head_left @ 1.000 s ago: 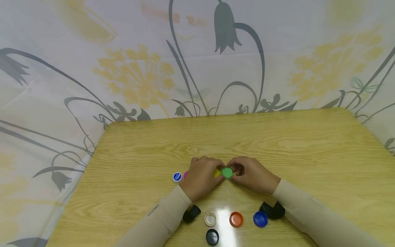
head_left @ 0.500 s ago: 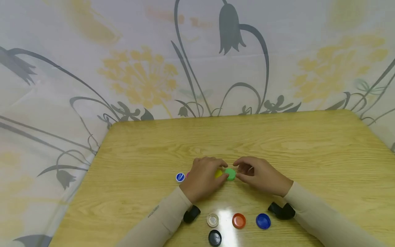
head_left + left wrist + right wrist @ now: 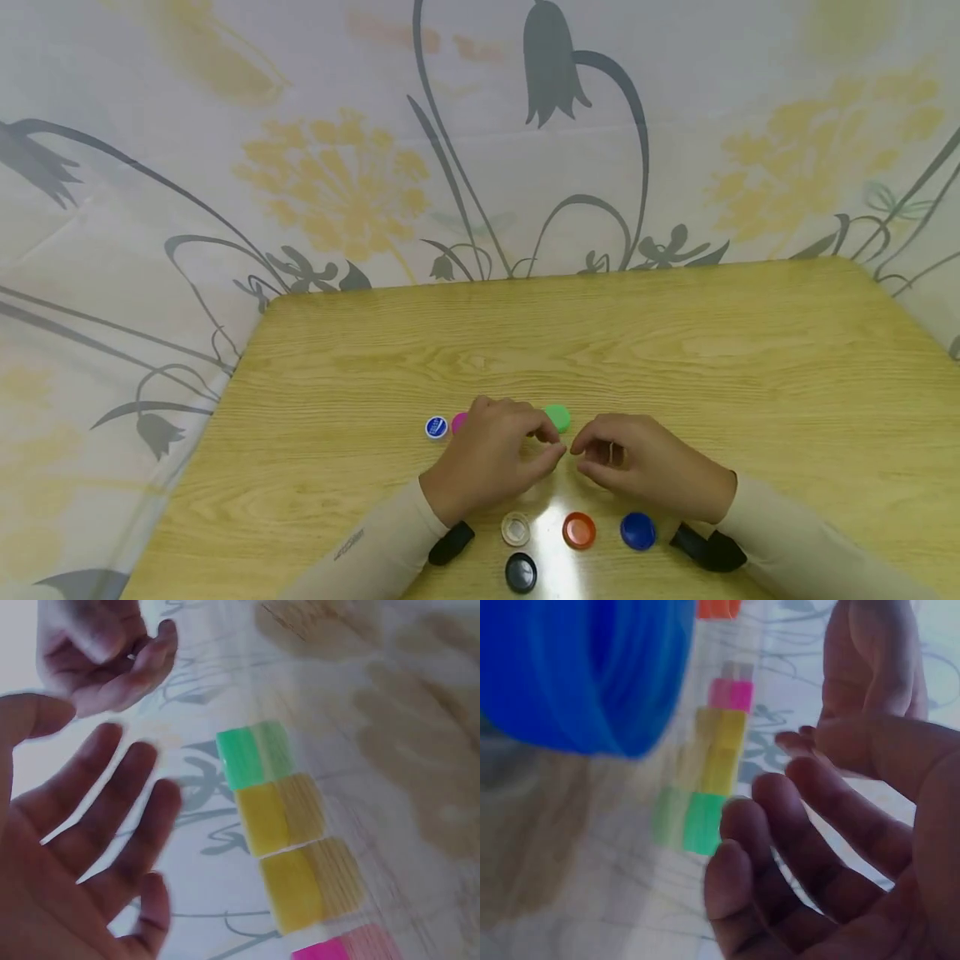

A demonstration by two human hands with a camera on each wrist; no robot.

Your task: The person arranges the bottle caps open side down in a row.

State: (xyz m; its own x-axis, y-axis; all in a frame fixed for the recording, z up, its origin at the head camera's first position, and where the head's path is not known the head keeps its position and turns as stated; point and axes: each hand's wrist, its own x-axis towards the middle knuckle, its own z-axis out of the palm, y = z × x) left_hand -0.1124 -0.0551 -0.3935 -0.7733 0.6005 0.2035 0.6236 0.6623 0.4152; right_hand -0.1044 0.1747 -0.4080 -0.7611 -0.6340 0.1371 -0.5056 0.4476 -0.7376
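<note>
A row of round plastic bottle caps lies on the table. It runs from a white cap with a blue top [image 3: 437,427] past a magenta cap [image 3: 459,422] and two yellow caps, of which one yellow cap [image 3: 294,892] shows in the left wrist view, to a green cap [image 3: 557,417]. In the head view my left hand [image 3: 495,457] covers the yellow ones. It hovers on the near side of the row, thumb and fingers apart. Beside it, near and right of the green cap, my right hand [image 3: 652,460] has loosely bent fingers. Neither hand holds anything.
Closer to the body lie a pale clear cap [image 3: 516,529], an orange-red cap [image 3: 579,531], a blue cap [image 3: 638,532] and a black cap [image 3: 521,572]. The wooden table [image 3: 465,342] ends at a flower-patterned cloth [image 3: 480,167] behind and at the sides.
Both hands held the green cap at its edges, then let it go. They have drawn back toward the body, the right one also farther right. The green cap stays at the row's end.
</note>
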